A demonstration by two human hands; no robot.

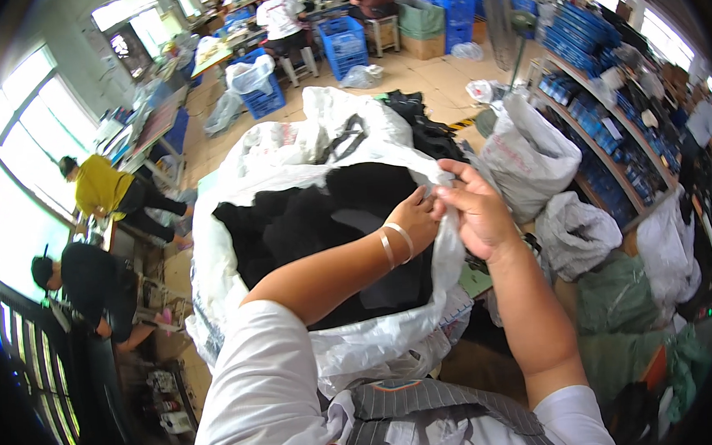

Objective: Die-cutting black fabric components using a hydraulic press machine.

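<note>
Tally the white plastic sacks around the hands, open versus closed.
Open white sack of black fabric, rim pinched by left hand and right hand: 1
Closed white sacks at right: 2
Total: 3

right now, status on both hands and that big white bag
Left hand and right hand both pinching the rim of the white sack. Sack open, full of black fabric. Nothing blocking the hands.

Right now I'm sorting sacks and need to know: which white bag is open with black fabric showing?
The big white bag whose rim both hands, left hand and right hand, pinch; the others beside it look bunched closed.
</note>
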